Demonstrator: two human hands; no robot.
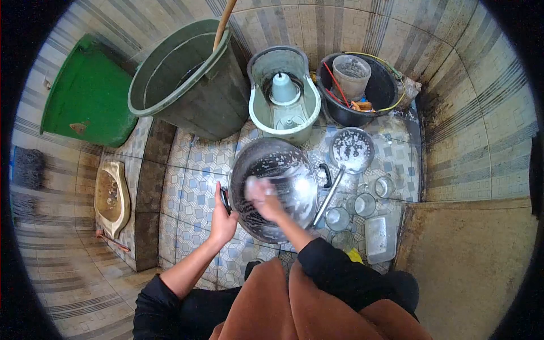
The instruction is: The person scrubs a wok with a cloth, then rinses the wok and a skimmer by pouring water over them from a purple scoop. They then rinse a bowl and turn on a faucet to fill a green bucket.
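Note:
A large round metal pan (303, 190) with two black side handles sits on the tiled floor, its inside streaked with white suds. My left hand (224, 222) grips the pan's left handle (225, 199), fingers on the outer side and thumb near the rim. Inside the pan, my right hand (264, 202) presses on the surface, blurred by motion. Something pale or foamy shows at its fingers, too smeared to name. To the pan's right lies a long-handled skimmer (352, 150) covered in foam.
Several glass mugs (364, 204) and a clear rectangular container (381, 239) stand on the right. Behind are a tall grey-green bin (198, 107), a pale green tub (285, 123) and a black basin (351, 117). A squat toilet (111, 198) is at left.

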